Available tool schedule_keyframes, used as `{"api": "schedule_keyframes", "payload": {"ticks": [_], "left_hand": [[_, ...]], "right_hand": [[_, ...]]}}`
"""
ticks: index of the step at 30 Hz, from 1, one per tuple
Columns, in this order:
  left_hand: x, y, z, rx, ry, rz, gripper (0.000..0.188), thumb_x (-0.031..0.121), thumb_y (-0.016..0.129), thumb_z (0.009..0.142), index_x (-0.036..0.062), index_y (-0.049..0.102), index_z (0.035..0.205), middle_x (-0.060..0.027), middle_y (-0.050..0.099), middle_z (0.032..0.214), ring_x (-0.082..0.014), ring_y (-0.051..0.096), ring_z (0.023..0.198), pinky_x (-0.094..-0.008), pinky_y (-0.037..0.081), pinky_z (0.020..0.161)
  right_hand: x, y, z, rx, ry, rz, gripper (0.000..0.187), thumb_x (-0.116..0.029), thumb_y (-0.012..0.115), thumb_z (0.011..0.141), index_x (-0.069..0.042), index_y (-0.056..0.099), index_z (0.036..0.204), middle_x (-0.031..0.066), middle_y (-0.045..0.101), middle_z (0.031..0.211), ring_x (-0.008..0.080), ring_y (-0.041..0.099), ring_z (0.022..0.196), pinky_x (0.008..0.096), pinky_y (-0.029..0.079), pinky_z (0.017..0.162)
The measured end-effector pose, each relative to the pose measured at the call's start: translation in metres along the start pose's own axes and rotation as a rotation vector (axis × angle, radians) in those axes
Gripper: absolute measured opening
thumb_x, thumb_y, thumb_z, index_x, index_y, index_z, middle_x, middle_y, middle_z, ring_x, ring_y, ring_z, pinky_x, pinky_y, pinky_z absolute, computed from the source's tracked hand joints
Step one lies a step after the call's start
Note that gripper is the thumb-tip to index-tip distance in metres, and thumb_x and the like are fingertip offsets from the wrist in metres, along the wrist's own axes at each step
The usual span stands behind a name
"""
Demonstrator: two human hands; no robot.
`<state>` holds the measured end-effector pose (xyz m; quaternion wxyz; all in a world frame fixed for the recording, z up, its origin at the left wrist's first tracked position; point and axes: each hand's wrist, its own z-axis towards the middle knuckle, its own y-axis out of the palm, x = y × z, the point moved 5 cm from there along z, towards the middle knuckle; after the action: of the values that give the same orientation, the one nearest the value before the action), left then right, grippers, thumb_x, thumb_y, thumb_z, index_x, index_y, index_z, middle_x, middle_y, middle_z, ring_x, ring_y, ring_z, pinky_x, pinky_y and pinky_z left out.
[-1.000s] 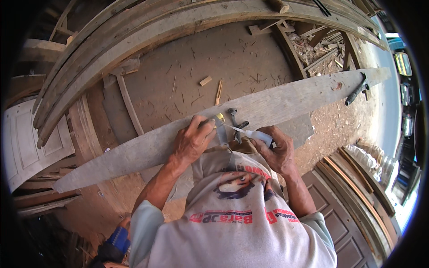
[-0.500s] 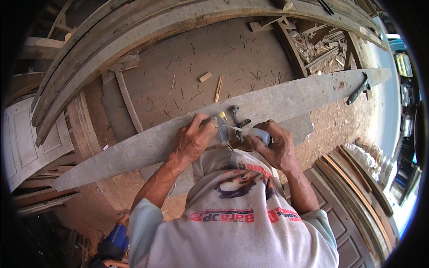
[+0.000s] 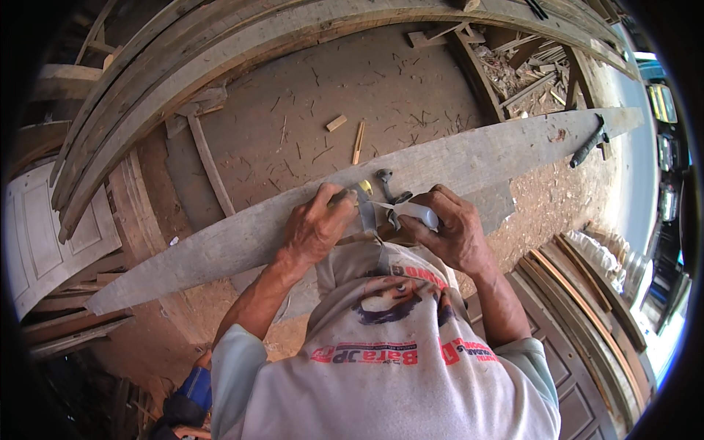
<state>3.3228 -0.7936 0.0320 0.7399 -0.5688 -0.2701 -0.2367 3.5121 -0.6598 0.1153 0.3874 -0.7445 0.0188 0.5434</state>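
My right hand [image 3: 456, 229] is closed around a small whitish squeeze bottle [image 3: 418, 213], whose thin nozzle points left. The nozzle tip comes close to a flat dark-grey piece [image 3: 369, 213] with a yellow bit [image 3: 365, 186] at its far end. Pinched fingers of my left hand [image 3: 317, 224] grip that grey piece at its left side; its exact kind is unclear. Just beyond, a dark curved metal tool [image 3: 386, 178] lies on the long grey wooden plank [image 3: 469, 163] in front of me, partly hidden behind the bottle.
A black-handled tool [image 3: 589, 147] rests near the plank's right end. Long curved boards [image 3: 242, 66] stretch across the far side. A white panelled door [image 3: 59, 227] leans at left, more doors and boards [image 3: 561, 345] at right. Wood scraps [image 3: 336, 123] litter the floor.
The bottle in my right hand has tilted slightly, its nozzle now nearer the grey piece's middle. My left hand keeps its grip almost unmoved.
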Motion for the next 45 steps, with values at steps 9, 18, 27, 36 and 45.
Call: {"api": "schedule_keyframes", "payload": {"ticks": [9,18,27,36,45], "left_hand": [[-0.005,0.004,-0.003,0.016,0.014,-0.025,0.024,0.008,0.078,0.092,0.0083,0.069,0.113,-0.0106,0.066,0.110,-0.0319,0.077,0.076,-0.0435,0.064,0.058],[-0.005,0.004,-0.002,0.017,0.012,-0.026,0.024,0.007,0.079,0.091,0.0081,0.068,0.112,-0.0104,0.066,0.110,-0.0327,0.077,0.076,-0.0441,0.064,0.059],[0.002,-0.002,0.001,0.003,0.006,0.002,0.033,-0.001,0.086,0.081,0.0036,0.070,0.110,-0.0096,0.066,0.109,-0.0287,0.076,0.083,-0.0393,0.065,0.064],[0.000,-0.001,0.000,-0.004,0.000,0.002,0.031,0.000,0.086,0.082,0.0037,0.071,0.109,-0.0097,0.066,0.109,-0.0288,0.077,0.083,-0.0392,0.065,0.064],[0.000,-0.001,0.001,0.000,-0.006,-0.008,0.030,0.001,0.085,0.083,0.0035,0.070,0.109,-0.0096,0.066,0.107,-0.0290,0.076,0.082,-0.0398,0.064,0.064]], "right_hand": [[-0.003,0.000,0.002,0.015,-0.060,-0.041,0.032,-0.018,0.087,0.089,-0.001,0.074,0.113,0.0120,0.068,0.094,0.0280,0.072,0.079,0.0413,0.057,0.068],[-0.005,0.002,0.002,0.016,-0.053,-0.024,0.031,-0.018,0.088,0.087,-0.001,0.073,0.109,0.0114,0.065,0.090,0.0286,0.069,0.077,0.0410,0.055,0.066],[-0.012,0.004,0.003,0.017,-0.131,-0.078,0.031,-0.017,0.088,0.086,-0.002,0.071,0.108,0.0123,0.064,0.089,0.0306,0.067,0.076,0.0432,0.054,0.065],[-0.011,0.001,0.004,-0.004,-0.091,-0.092,0.026,-0.011,0.087,0.086,-0.001,0.074,0.107,0.0125,0.067,0.090,0.0281,0.071,0.078,0.0387,0.056,0.069],[0.037,-0.011,-0.017,0.169,0.217,0.179,0.022,-0.013,0.083,0.094,0.000,0.074,0.109,0.0081,0.071,0.096,0.0138,0.067,0.084,0.0320,0.054,0.076]]}}
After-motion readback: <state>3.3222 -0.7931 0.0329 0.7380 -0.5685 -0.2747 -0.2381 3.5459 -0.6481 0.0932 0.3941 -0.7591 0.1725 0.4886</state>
